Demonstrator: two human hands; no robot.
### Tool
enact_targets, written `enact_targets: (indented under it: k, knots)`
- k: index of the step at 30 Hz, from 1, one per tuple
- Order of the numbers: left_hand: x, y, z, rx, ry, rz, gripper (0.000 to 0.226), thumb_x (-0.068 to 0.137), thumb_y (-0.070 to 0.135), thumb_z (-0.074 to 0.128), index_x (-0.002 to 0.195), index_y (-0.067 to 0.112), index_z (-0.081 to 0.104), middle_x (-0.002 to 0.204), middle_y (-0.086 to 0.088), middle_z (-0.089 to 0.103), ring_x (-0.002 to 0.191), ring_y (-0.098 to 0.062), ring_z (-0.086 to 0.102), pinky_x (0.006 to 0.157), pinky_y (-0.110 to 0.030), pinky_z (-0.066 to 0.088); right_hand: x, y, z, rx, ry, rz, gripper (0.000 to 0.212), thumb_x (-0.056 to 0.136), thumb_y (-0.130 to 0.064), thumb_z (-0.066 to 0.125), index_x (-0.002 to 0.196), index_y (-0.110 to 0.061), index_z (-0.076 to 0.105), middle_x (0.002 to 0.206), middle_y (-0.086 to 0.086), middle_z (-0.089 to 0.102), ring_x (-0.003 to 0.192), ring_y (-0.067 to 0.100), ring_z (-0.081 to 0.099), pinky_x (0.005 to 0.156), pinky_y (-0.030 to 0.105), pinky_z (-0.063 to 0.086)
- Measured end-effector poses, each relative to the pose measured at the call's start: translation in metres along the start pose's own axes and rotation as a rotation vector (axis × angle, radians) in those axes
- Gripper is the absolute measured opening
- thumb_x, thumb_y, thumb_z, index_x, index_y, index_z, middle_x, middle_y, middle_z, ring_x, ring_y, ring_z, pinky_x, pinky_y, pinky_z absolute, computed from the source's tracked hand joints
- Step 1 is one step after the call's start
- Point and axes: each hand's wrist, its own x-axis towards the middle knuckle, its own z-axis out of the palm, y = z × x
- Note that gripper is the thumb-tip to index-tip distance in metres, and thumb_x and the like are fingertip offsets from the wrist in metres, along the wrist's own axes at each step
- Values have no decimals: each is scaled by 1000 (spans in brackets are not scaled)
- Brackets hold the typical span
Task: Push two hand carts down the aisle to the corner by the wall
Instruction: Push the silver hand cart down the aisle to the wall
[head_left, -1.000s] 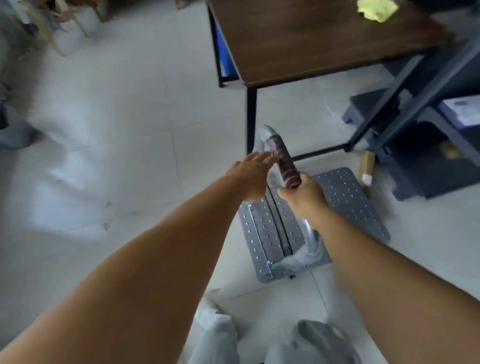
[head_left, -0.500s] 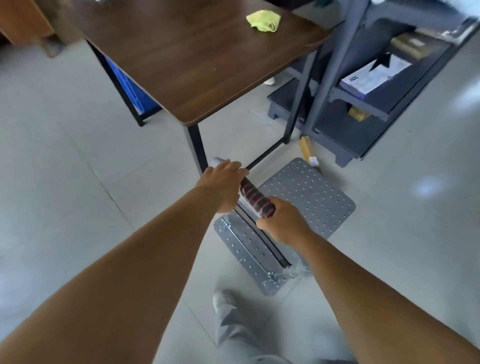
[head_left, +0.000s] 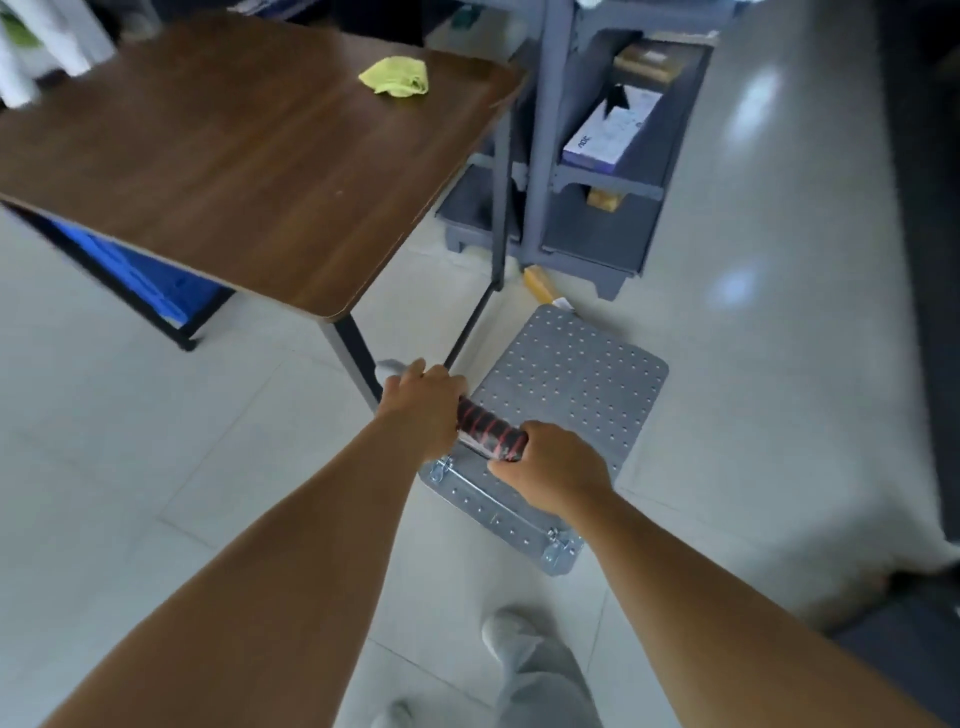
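Head view: the hand cart (head_left: 566, 395), its perforated deck wedged between the wooden table (head_left: 249, 171) leg and the grey shelving unit (head_left: 587, 228) with open tiled floor (head_left: 779, 338) rightward, is held by its red-striped handle (head_left: 488, 428) in the closed left hand (head_left: 423, 402) and right hand (head_left: 553, 470), box lettering being blurred.

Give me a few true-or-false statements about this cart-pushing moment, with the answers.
1. Both hands grip the cart handle. True: left hand, right hand.
2. The cart platform carries a box. False: it is bare.
3. A yellow-green cloth lies on the brown table. True.
4. The handle grip is plain blue. False: it is black with red stripes.
5. The floor is carpeted. False: it shows pale tiles.
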Motion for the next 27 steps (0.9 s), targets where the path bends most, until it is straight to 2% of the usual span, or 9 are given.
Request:
enact_targets:
  k: [5,10,13,19,27]
  knots:
    - [-26,4,13,36,-23,121,23,87,32,59,108,28,52,102,4,51,112,-23,45,102,-49,28,-35,3,8,-52,41,154,19,80,-43,60,89,-28,55,81,-5,58,86,23,64,72,30,48]
    - [-55,10,39,73,-151,173,21,87,28,60,107,28,51,89,5,45,103,-25,46,97,-55,33,-83,8,25,-88,6,251,15,78,-35,61,90,-29,54,82,-6,59,79,19,59,65,27,43]
    - [-63,14,51,71,-156,255,25,87,26,62,110,25,50,89,4,45,102,-26,47,98,-56,37,-105,10,29,-65,15,292,14,78,-32,61,90,-28,55,83,-5,61,78,18,58,65,26,43]
    - [-83,22,48,93,-181,358,19,88,24,61,92,30,43,85,6,49,100,-22,47,98,-51,33,-138,12,44,0,29,368,14,77,-29,59,91,-28,55,82,-5,60,80,18,60,65,26,45]
    - [-90,43,46,140,-157,435,18,91,24,59,94,30,43,92,5,48,104,-22,46,96,-56,27,-157,23,48,39,91,456,9,81,-28,59,87,-29,52,78,-7,57,77,19,58,63,26,41]
